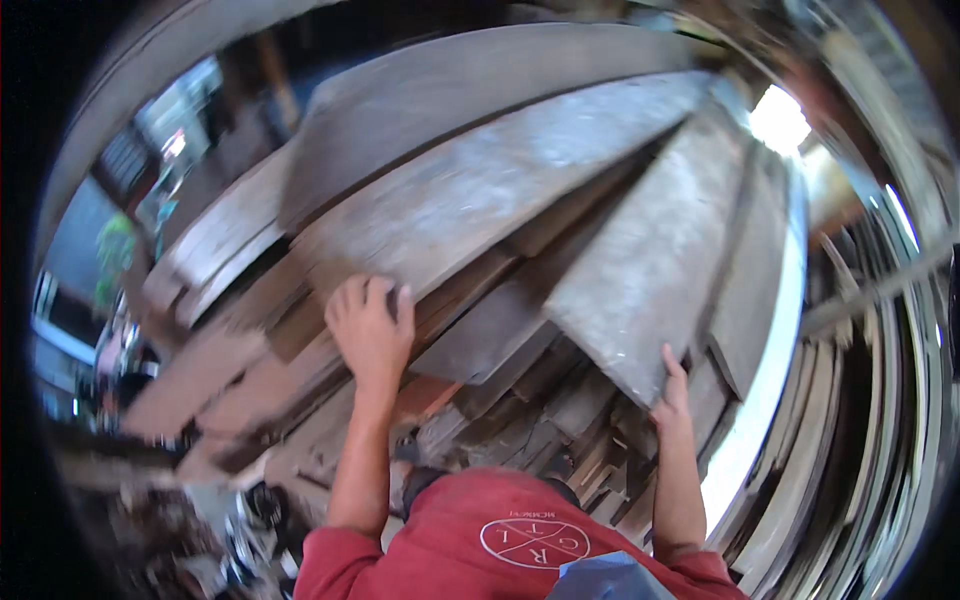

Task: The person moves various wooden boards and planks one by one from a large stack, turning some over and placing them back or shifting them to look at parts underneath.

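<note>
My left hand (370, 325) lies on the near end of a long, wide wooden plank (490, 170), fingers bent and thumb apart. It rests there without a visible grip. On the right, my right hand (674, 395) grips the near corner of another wide plank (640, 260), one digit along its top face and the others hidden beneath. This plank is angled away from the left one, with a dark wedge-shaped gap between them. Both have dusty, greyish-brown faces, blurred in places.
Another broad plank (450, 100) lies beyond the left one. Shorter wood pieces (500, 340) are stacked below. Several long boards (800, 450) stand along the right side. Cluttered objects (250, 530) sit at lower left. Bright light (780, 120) enters at upper right.
</note>
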`<state>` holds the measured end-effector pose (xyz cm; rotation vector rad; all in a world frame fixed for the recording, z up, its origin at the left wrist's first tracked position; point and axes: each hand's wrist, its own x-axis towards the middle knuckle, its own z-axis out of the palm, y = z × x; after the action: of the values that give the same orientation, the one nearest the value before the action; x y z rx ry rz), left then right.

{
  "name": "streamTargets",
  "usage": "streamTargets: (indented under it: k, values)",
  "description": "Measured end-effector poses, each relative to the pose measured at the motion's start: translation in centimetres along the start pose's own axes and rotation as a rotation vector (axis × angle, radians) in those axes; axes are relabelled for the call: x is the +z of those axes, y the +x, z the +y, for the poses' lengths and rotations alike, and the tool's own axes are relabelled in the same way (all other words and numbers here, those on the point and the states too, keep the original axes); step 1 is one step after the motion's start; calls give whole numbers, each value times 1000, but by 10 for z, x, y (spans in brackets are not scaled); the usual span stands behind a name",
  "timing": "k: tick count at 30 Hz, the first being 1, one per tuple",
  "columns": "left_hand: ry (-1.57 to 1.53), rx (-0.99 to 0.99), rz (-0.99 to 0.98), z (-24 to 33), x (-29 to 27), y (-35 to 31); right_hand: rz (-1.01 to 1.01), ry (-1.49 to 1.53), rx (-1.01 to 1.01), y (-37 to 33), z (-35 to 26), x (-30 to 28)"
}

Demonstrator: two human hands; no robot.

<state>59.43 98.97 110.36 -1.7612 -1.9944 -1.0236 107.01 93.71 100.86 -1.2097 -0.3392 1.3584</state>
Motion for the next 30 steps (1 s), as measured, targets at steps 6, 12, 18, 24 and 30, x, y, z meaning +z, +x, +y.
streamTargets:
  k: [6,12,18,24,30]
  values:
    - [197,55,-103,7,15,0,19,48,27,-1,5,-2]
    - [250,76,-145,-13,27,-8,110,-25,-53,-23,-28,18]
    - [235,45,-213,-24,45,-20,113,-121,-95,-25,-60,6]
    - [230,-4,-234,-25,33,-26,178,-94,-96,-97,-60,6]
    - [102,130,-129,-25,34,-25,177,28,-33,-109,-29,-49]
